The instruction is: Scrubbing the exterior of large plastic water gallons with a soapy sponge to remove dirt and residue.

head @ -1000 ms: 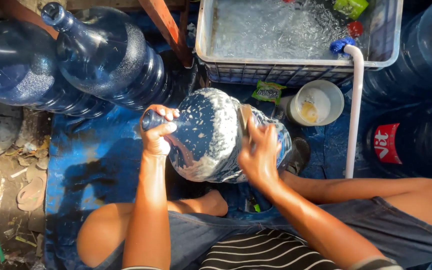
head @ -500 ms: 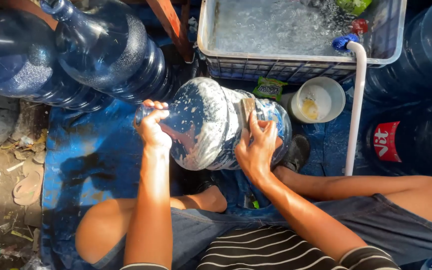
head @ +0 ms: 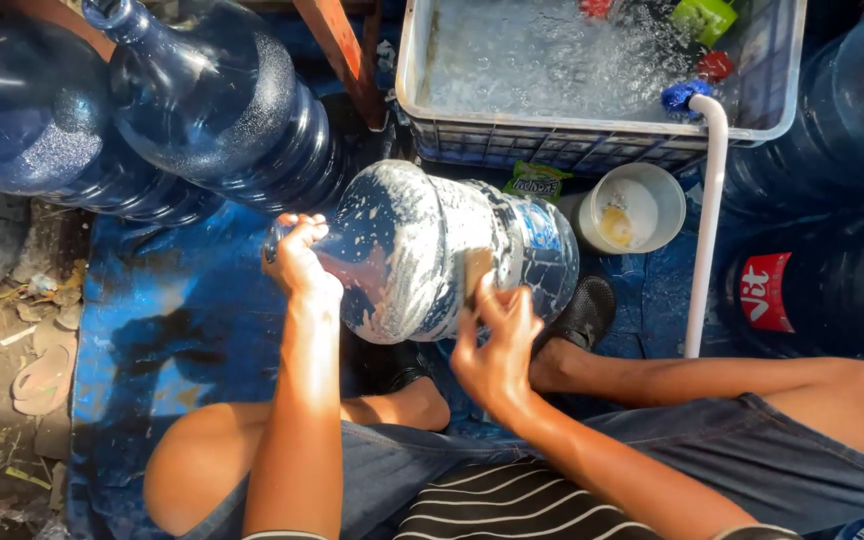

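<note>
A large clear-blue water jug (head: 422, 250) lies on its side in front of me, its surface streaked with white soap foam. My left hand (head: 299, 262) grips the jug's neck at the left. My right hand (head: 497, 345) presses a small brown scrubbing pad (head: 476, 273) against the jug's lower right flank. The jug rests above my knees, over a blue tarp (head: 177, 330).
Two big blue jugs (head: 152, 110) lie at the upper left, more dark ones (head: 832, 230) at the right. A white crate of water (head: 592, 140) sits behind, with a white pipe (head: 707, 210), a small white bowl (head: 627, 208) and a green sachet (head: 534, 182).
The jug has rolled and shifted slightly right. My right hand has slid from the upper right side down to its lower flank with the pad.
</note>
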